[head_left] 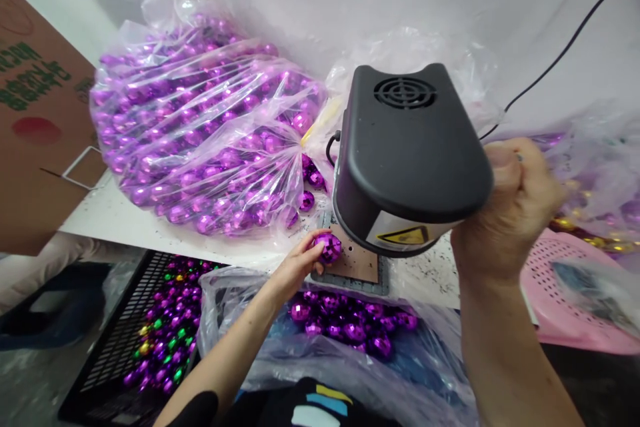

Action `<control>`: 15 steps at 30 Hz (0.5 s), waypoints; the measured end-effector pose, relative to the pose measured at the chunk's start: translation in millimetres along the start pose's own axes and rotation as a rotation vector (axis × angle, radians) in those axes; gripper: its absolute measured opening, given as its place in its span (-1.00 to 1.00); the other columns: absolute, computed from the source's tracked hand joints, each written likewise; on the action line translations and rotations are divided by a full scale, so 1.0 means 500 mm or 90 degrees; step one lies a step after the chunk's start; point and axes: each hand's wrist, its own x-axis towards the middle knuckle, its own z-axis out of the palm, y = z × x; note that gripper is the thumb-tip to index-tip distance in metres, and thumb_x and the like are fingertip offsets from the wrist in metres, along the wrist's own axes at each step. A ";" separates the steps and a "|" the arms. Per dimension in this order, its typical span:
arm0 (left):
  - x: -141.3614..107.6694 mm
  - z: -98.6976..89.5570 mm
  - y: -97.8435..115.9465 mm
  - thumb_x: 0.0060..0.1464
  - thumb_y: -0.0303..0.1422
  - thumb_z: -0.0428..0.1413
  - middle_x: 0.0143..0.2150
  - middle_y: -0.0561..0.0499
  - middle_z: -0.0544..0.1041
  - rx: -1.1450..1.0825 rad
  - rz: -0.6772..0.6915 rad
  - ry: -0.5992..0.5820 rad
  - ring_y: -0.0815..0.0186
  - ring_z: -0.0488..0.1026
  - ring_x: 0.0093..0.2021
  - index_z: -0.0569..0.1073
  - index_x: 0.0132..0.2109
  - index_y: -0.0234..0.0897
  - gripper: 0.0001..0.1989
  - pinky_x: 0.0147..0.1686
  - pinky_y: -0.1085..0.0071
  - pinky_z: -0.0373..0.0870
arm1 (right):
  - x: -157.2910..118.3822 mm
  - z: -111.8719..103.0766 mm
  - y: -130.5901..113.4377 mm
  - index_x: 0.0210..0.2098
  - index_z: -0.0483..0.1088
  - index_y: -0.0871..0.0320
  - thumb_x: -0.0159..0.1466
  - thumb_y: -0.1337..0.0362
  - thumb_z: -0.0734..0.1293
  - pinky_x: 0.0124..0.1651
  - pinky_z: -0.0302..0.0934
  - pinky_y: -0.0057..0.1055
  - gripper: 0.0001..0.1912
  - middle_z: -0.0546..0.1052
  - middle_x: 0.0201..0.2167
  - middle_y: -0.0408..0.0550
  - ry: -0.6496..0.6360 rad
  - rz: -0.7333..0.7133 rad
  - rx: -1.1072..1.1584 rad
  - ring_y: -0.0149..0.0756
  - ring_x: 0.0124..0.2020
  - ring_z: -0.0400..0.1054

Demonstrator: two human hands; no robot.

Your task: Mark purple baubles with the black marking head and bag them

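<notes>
My left hand (299, 261) has its fingers closed around a shiny purple faceted ball (330, 249). It holds the ball at the left edge of a brown plate (364, 263) with a small dark hole, on the grey base of a black machine. The machine's rounded housing (410, 147) has a vent on top and a yellow warning label in front, and hides part of the base. Against the housing's right side my right hand (517, 207) is closed in a fist; what it grips is hidden. Several loose purple balls (307, 201) lie behind the plate.
A tied clear bag (200, 127) of purple balls stands at the left beside a cardboard box (40, 113). Below are an open plastic bag with purple balls (355, 330) and a black crate (107, 340) of mixed beads. A pink basket (555, 280) sits right; a black cable (565, 53) hangs behind.
</notes>
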 end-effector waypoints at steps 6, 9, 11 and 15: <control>0.018 0.029 -0.015 0.11 -0.26 0.28 0.07 -0.11 0.51 0.465 0.236 0.114 0.09 0.44 0.09 0.44 0.09 -0.22 -0.58 0.14 0.08 0.35 | -0.001 0.002 -0.001 -0.48 0.27 0.19 0.31 -0.13 0.25 -0.48 -0.03 -0.55 -0.50 0.18 -0.63 -0.27 0.006 0.002 -0.006 -0.61 -0.54 0.07; 0.029 0.042 -0.024 0.14 -0.33 0.24 0.10 -0.13 0.50 0.550 0.284 0.081 0.07 0.44 0.12 0.43 0.12 -0.20 -0.61 0.17 0.04 0.35 | -0.001 0.002 0.000 -0.48 0.28 0.19 0.32 -0.13 0.24 -0.48 -0.03 -0.55 -0.50 0.19 -0.63 -0.27 0.009 -0.004 -0.016 -0.61 -0.54 0.07; 0.036 0.049 -0.031 0.15 -0.32 0.25 0.08 -0.12 0.52 0.568 0.287 0.079 0.06 0.45 0.11 0.43 0.12 -0.21 -0.60 0.16 0.04 0.38 | -0.001 0.003 0.001 -0.47 0.29 0.19 0.32 -0.12 0.25 -0.48 -0.04 -0.55 -0.51 0.18 -0.63 -0.27 0.013 -0.009 -0.015 -0.61 -0.54 0.07; 0.048 0.061 -0.035 0.11 -0.23 0.30 0.03 -0.12 0.52 0.591 0.281 0.093 0.05 0.46 0.06 0.45 0.12 -0.20 -0.56 0.11 0.06 0.42 | -0.002 0.004 0.004 -0.45 0.33 0.18 0.32 -0.11 0.24 -0.48 -0.04 -0.54 -0.52 0.19 -0.63 -0.28 0.015 -0.013 -0.010 -0.61 -0.56 0.07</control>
